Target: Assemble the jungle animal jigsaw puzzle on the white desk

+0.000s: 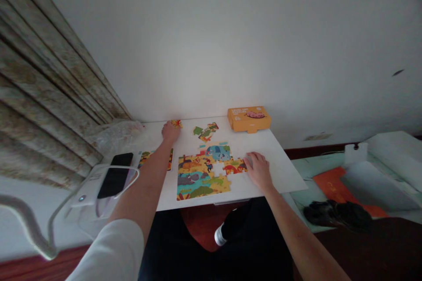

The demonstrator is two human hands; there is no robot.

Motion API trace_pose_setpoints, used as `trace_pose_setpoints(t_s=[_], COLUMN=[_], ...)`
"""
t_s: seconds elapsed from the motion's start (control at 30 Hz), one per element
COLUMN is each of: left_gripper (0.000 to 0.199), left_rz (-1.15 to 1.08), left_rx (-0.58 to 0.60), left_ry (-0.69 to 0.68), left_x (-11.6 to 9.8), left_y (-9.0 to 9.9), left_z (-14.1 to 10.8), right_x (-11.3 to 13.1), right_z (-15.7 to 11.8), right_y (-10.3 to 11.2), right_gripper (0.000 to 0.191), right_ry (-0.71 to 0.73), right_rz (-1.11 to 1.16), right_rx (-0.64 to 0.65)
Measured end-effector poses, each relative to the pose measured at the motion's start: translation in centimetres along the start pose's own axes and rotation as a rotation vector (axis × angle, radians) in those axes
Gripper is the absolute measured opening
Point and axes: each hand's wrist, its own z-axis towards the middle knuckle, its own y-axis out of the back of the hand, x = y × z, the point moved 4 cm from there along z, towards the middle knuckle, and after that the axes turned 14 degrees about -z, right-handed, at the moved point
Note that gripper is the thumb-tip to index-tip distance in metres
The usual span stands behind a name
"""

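My left hand [170, 131] reaches to the far left part of the white table, its fingers closed at a red and yellow puzzle piece [177, 123]. My right hand [260, 169] rests on the table at the right edge of a partly joined puzzle [194, 180], fingers extended and thumb at a joined strip with a red animal [232, 168]. The joined puzzle shows a hippo, a lion and a blue elephant, with a gap in its middle. Beyond it lie several loose puzzle pieces [206, 131]. My left forearm partly covers a picture card or puzzle section [145, 156].
An orange puzzle box [249, 119] stands at the table's back right, near the wall. Left of the table are a black phone [115, 175] on a white device, a white curved tube [24, 215] and clear plastic wrap [120, 134]. An open white box [379, 180] is at right.
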Motion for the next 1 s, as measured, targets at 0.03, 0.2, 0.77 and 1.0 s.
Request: trace_pose_setpoints(t_s=[0.03,0.2,0.77,1.0], left_gripper=[0.060,0.058,0.049,0.061], left_rz=[0.007,0.026,-0.414,-0.516], left_rx=[-0.011,-0.045,0.040,0.260], left_ry=[0.017,0.046,-0.410,-0.794], left_x=[0.0,-0.3,-3.0,-3.8], left_y=[-0.2,-1.3,0.5,0.6], left_z=[0.5,1.9,-4.9,-17.3], right_x=[0.0,0.1,0.5,0.5], right_z=[0.0,0.0,0.1,0.0], right_y=[0.0,-0.2,0.5,0.5], right_gripper=[0.038,0.037,0.037,0.036], right_ry=[0.005,0.029,0.014,0.033], right_rz=[-0.003,-0.041,-0.024,-0.050], right_rx=[0.001,-0.018,0.008,-0.006])
